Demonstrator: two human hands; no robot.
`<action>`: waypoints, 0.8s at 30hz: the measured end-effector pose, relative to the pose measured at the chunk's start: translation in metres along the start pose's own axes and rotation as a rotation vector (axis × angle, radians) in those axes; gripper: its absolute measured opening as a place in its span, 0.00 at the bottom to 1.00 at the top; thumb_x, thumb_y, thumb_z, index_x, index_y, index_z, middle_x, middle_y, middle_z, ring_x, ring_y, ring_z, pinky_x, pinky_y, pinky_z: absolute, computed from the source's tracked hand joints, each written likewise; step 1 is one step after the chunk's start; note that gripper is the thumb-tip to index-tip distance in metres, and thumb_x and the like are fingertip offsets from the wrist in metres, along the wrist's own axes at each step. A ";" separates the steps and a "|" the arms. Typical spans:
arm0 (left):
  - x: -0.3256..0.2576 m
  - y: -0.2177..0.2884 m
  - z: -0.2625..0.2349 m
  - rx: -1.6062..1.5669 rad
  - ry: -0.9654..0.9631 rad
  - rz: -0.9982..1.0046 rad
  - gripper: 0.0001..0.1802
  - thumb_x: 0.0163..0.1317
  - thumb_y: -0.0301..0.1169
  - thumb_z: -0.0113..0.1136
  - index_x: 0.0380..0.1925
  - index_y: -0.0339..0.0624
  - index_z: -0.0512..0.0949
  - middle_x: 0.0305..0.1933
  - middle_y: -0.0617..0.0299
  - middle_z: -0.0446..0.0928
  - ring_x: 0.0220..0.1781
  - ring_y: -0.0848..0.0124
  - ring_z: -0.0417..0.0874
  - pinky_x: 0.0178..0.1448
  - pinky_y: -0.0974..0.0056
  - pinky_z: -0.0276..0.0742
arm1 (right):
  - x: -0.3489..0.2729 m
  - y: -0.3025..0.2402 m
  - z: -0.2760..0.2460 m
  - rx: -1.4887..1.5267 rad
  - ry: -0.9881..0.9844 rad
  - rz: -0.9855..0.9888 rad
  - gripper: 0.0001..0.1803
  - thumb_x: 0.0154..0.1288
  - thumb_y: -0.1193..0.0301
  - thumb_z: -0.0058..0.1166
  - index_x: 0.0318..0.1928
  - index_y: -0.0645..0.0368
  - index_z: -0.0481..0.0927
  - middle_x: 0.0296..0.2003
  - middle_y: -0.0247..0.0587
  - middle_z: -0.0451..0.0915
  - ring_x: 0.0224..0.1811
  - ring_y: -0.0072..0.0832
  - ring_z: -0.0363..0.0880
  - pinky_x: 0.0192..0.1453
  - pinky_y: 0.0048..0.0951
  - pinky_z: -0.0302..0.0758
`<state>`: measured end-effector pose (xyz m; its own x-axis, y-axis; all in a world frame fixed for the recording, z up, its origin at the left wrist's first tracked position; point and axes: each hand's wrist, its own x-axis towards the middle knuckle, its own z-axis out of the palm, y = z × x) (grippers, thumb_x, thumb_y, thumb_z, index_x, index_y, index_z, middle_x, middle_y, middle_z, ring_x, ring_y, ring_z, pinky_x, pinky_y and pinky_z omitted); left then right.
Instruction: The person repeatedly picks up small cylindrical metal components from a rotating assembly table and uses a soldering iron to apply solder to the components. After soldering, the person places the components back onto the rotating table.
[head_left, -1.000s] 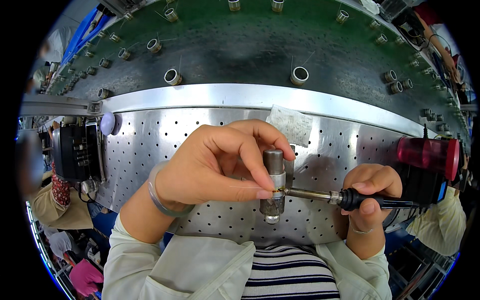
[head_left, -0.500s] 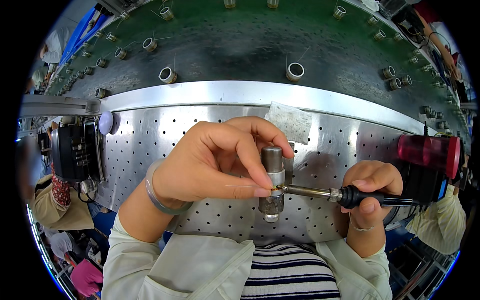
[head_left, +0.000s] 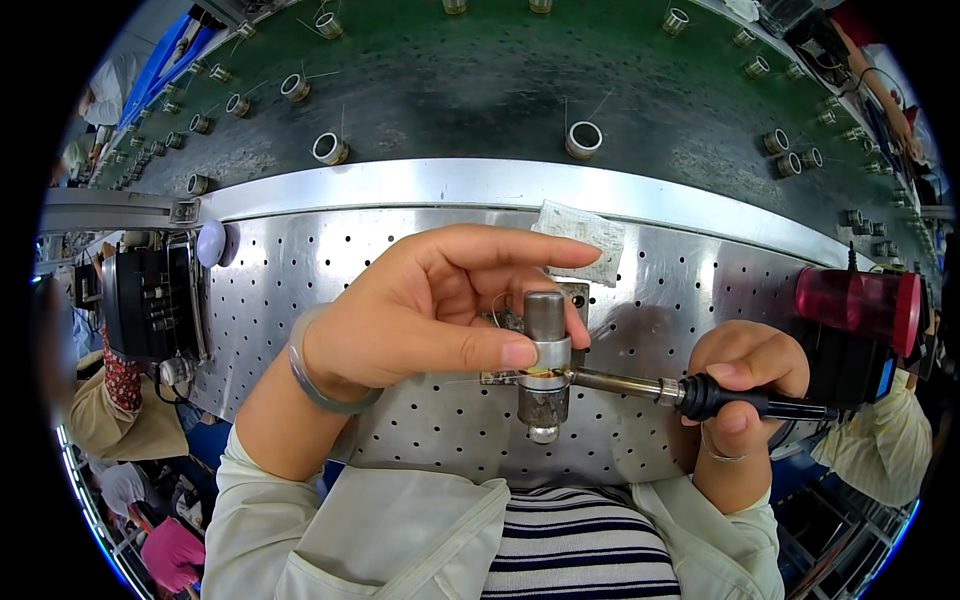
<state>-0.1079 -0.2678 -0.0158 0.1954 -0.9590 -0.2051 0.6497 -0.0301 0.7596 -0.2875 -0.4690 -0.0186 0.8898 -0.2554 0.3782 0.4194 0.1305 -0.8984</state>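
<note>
My left hand (head_left: 420, 310) reaches in from the left. Its thumb presses the near left side of a small silver ring (head_left: 553, 353), and a fingertip shows at the far right side. The index finger is stretched out above. That ring sits round an upright metal post (head_left: 544, 316) with a rounded metal end (head_left: 543, 435) toward me. A bit of yellow shows at the ring's lower edge. In my right hand (head_left: 750, 375) is a soldering iron (head_left: 690, 394), its black handle between thumb and fingers. The iron's tip touches, or nearly touches, the ring's lower right edge.
The post stands over a perforated metal plate (head_left: 450, 420). A whitish cloth (head_left: 588, 240) lies beyond it. Past a metal rail (head_left: 440, 185), a dark green belt (head_left: 450, 100) carries several similar rings with thin wires. A translucent red container (head_left: 858, 308) stands at right; equipment (head_left: 150, 305) stands left.
My left index finger has lifted and straightened away from the ring, and the thumb has moved up along it. The iron stays at the ring. Rings on the belt have shifted slightly left.
</note>
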 end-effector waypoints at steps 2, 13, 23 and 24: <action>0.000 0.002 0.001 0.004 0.012 -0.020 0.36 0.51 0.19 0.63 0.61 0.25 0.61 0.45 0.40 0.77 0.42 0.70 0.82 0.45 0.74 0.77 | 0.000 0.000 0.000 -0.005 -0.003 -0.001 0.14 0.49 0.79 0.65 0.37 0.70 0.75 0.21 0.45 0.77 0.17 0.28 0.75 0.20 0.24 0.70; -0.001 0.010 0.012 0.047 0.062 -0.058 0.41 0.46 0.16 0.67 0.62 0.23 0.59 0.44 0.40 0.76 0.40 0.68 0.82 0.43 0.74 0.79 | -0.001 -0.007 0.001 -0.054 0.024 0.022 0.13 0.51 0.78 0.64 0.36 0.69 0.74 0.21 0.44 0.77 0.15 0.26 0.74 0.19 0.24 0.69; 0.004 -0.001 -0.003 -0.073 -0.047 0.006 0.44 0.46 0.18 0.67 0.63 0.23 0.56 0.47 0.39 0.75 0.46 0.65 0.80 0.50 0.70 0.78 | 0.001 -0.006 0.002 0.061 0.176 0.054 0.14 0.57 0.71 0.63 0.33 0.67 0.73 0.20 0.42 0.75 0.15 0.22 0.73 0.18 0.21 0.71; 0.003 -0.001 -0.005 -0.112 -0.065 0.026 0.44 0.46 0.18 0.67 0.63 0.24 0.56 0.47 0.39 0.75 0.47 0.65 0.80 0.51 0.69 0.77 | 0.001 -0.007 0.003 0.048 0.199 0.058 0.14 0.56 0.71 0.63 0.33 0.67 0.73 0.20 0.42 0.75 0.15 0.22 0.73 0.19 0.21 0.72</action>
<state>-0.1041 -0.2696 -0.0205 0.1670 -0.9755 -0.1430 0.7236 0.0228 0.6899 -0.2890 -0.4670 -0.0115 0.8616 -0.4294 0.2708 0.3813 0.1951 -0.9037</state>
